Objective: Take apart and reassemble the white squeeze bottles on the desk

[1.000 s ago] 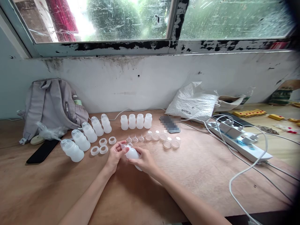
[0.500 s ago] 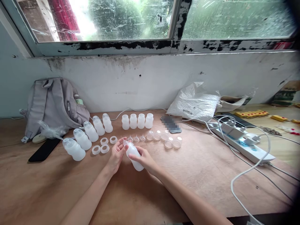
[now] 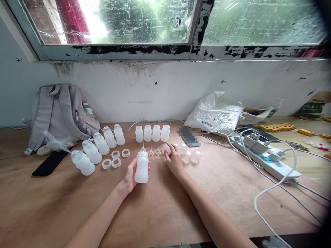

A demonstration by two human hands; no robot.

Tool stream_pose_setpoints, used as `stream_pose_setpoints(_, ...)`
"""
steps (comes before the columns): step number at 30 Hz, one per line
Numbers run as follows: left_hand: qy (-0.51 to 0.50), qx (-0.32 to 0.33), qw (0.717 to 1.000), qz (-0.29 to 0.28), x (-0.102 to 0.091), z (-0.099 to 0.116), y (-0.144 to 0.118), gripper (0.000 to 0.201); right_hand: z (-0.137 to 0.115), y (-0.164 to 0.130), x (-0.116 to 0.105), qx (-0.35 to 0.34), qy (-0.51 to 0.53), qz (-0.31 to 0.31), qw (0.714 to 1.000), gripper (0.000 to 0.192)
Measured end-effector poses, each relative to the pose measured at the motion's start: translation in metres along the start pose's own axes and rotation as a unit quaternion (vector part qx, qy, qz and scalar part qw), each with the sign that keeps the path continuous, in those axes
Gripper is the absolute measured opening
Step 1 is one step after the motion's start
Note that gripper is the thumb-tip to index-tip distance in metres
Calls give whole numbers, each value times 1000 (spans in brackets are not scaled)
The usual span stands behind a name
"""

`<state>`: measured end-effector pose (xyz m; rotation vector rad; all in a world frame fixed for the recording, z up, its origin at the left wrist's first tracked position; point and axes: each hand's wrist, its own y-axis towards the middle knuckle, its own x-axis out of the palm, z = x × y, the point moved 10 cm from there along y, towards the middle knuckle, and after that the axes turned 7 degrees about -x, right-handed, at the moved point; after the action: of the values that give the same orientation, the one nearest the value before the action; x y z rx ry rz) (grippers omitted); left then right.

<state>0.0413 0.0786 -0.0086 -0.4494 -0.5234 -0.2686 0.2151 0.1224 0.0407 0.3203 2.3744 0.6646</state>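
My left hand (image 3: 130, 175) is wrapped round a frosted white baby bottle (image 3: 141, 168), held nearly upright above the table with a clear nipple at its top. My right hand (image 3: 174, 160) is over the clear domed caps (image 3: 195, 157). Its thumb and index finger are apart around the leftmost cap, which they partly hide; whether they touch it I cannot tell. Two clear nipples (image 3: 157, 151) lie between my hands. Several collar rings (image 3: 116, 162) lie to the left. Behind stands a row of open bottles (image 3: 156, 133); bottles with clear tops (image 3: 101, 144) form a slanted line at left.
A grey backpack (image 3: 58, 113) leans on the wall at left, beside a black phone (image 3: 49, 163). Another phone (image 3: 192, 139) lies behind the caps. At right are a silvery package (image 3: 213, 113), a power strip (image 3: 269, 158) with loose cables, and yellow parts (image 3: 276, 127).
My right hand has let go of the bottle and moved right to the clear caps. The bottle, now in my left hand alone, has turned more upright and shifted slightly left.
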Motion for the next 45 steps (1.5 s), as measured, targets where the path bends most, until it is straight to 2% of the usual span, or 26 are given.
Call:
stream_pose_setpoints(5,-6,-11,1000,-2,1,0,-2,49,11,4,-3,-9,-58,-3,998,38)
stream_pose_setpoints(8,15,-11,1000,0,2,1,-4,45,11,3,-4,-5,-71,-1,997,40)
stream_pose_setpoints(11,69,7,998,4,2,3,-7,36,12,3,-3,9,-28,-11,999,35)
stream_pose_setpoints(13,109,8,994,-8,6,2,-8,33,16,3,-8,54,51,11,997,37)
stream_pose_setpoints(15,135,0,990,-30,12,-1,-9,34,21,1,-9,112,169,38,978,40)
stream_pose_setpoints(18,156,-19,985,-71,23,-9,-12,38,14,-3,-3,156,344,49,925,33)
stream_pose_setpoints(20,169,-37,980,-99,30,-17,-12,39,4,-6,6,167,421,32,891,27)
stream_pose_setpoints(22,179,-49,976,-114,34,-23,-13,38,-8,-10,15,175,457,-3,872,24)
stream_pose_setpoints(24,187,-48,974,-115,35,-25,-12,38,-20,-15,22,176,450,-42,874,25)
stream_pose_setpoints(29,193,-28,975,-106,37,-21,-11,35,-39,-21,27,155,385,-101,904,31)
stream_pose_setpoints(32,203,-24,974,-101,37,-20,-11,33,-46,-21,27,138,386,-120,904,31)
stream_pose_setpoints(39,216,-8,972,-94,36,-21,-11,30,-55,-27,35,117,454,-144,871,27)
stream_pose_setpoints(45,228,14,970,-83,34,-20,-11,34,-56,-34,45,136,529,-143,825,19)
